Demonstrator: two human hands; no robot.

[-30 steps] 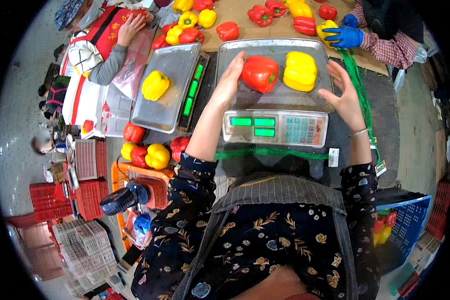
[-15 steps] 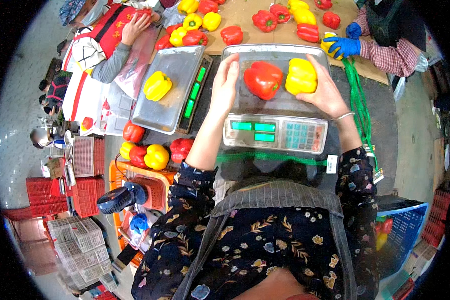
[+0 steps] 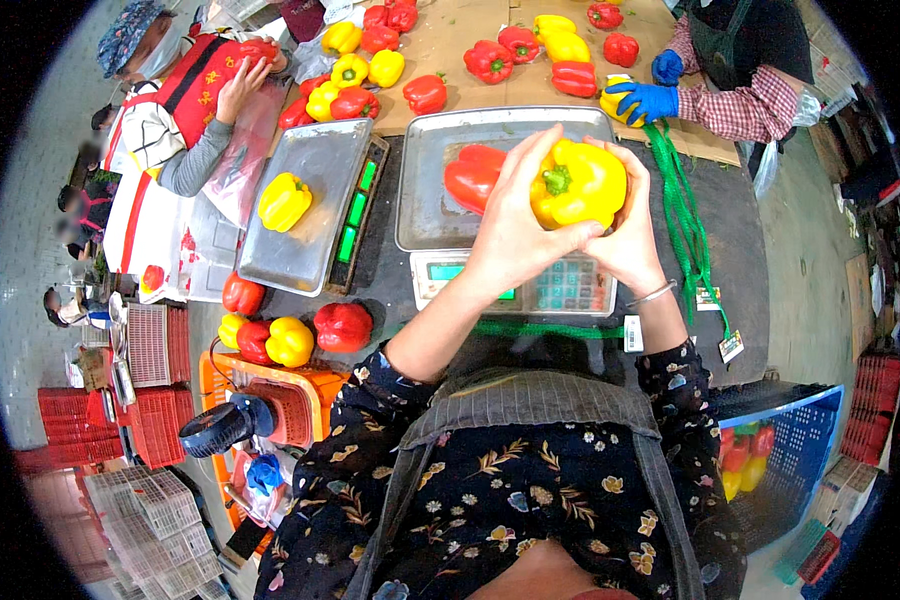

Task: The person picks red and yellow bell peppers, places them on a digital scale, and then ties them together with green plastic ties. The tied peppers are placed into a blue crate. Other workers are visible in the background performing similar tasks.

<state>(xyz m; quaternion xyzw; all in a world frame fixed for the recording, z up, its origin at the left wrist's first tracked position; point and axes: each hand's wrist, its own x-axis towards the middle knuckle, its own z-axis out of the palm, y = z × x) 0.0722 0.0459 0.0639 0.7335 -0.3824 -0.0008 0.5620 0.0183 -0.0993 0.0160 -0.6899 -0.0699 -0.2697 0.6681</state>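
Between my two hands I hold a yellow bell pepper, its green stem facing left and toward me. My left hand cups its left side, and my right hand wraps its right side. The pepper is lifted above a weighing scale with a metal pan. A red bell pepper lies on that pan, partly hidden behind my left hand. My forearms cover part of the scale's keypad and green displays. On a second scale to the left rests another yellow pepper.
Several red and yellow peppers lie on cardboard at the back. Loose peppers sit at the table's near left, above an orange crate. Green mesh bags hang at right. A co-worker's blue-gloved hand holds a yellow pepper; another person stands at left.
My hands have closed around the yellow pepper and raised it off the pan, turning its stem into view. My left hand has come across to it. The red pepper stays on the pan.
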